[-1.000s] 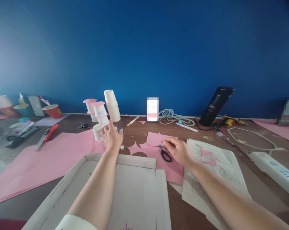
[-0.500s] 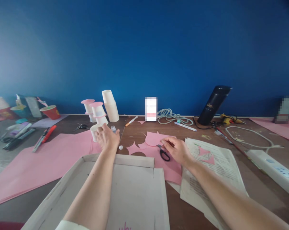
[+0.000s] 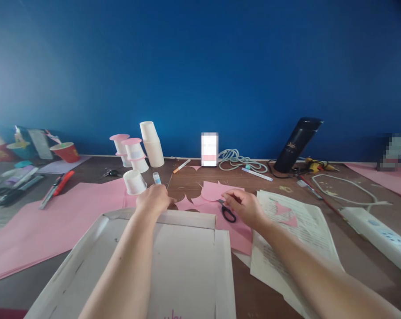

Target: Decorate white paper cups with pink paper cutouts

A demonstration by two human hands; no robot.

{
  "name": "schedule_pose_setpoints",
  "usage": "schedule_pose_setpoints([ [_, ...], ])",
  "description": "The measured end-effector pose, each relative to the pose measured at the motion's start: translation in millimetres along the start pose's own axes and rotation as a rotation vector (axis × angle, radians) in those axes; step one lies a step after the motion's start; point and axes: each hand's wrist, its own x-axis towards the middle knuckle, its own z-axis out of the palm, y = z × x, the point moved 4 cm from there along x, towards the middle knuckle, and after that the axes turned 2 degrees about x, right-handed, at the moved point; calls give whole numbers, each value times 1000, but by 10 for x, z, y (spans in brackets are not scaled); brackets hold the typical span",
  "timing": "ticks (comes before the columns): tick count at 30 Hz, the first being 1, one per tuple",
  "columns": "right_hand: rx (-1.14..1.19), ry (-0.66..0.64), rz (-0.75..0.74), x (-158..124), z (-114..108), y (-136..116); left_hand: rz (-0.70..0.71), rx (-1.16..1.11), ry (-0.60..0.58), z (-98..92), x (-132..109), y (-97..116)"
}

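Observation:
My left hand (image 3: 156,198) is over the far edge of a shallow white cardboard box lid (image 3: 190,261). Its fingers point down and are mostly hidden, so what they hold cannot be told. Just beyond it stands a small clear-and-blue tube (image 3: 157,178), like a glue stick. An upturned white paper cup (image 3: 134,182) is to its left. My right hand (image 3: 245,206) is closed, thumb and fingertips pinched at the edge of a pink paper circle (image 3: 211,191). Black-handled scissors (image 3: 229,215) lie under that hand on pink paper (image 3: 238,237).
Stacked cups with pink discs (image 3: 134,150) and tall nested white cups (image 3: 153,146) stand at the back. A phone (image 3: 209,149), coiled cable (image 3: 235,159) and dark bottle (image 3: 295,146) line the wall. A box cutter (image 3: 56,188) is left; a power strip (image 3: 379,237) is right.
My left hand has moved off the upturned paper cup, toward me and slightly right. It now covers the spot where a small white cap lay. My right hand stays in place.

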Motion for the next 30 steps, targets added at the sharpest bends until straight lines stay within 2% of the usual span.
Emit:
schedule_pose_setpoints([
  [7,0,-19,-2,-10,4,-10,11,33,-53,68,24,-17],
  [16,18,-31,-2,-12,15,18,87,3,17,178,119,-49],
  [20,26,-41,0,-16,18,15,65,-5,13,172,116,-57],
  [22,31,-36,3,-17,14,4,64,-10,54,141,82,-18],
  [24,46,-29,14,-16,12,-9,130,-35,149,106,22,88],
  [26,78,-20,33,-10,14,-22,279,-110,250,95,-68,264],
  [30,185,-1,88,1,27,-64,607,-394,305,176,-285,642],
])
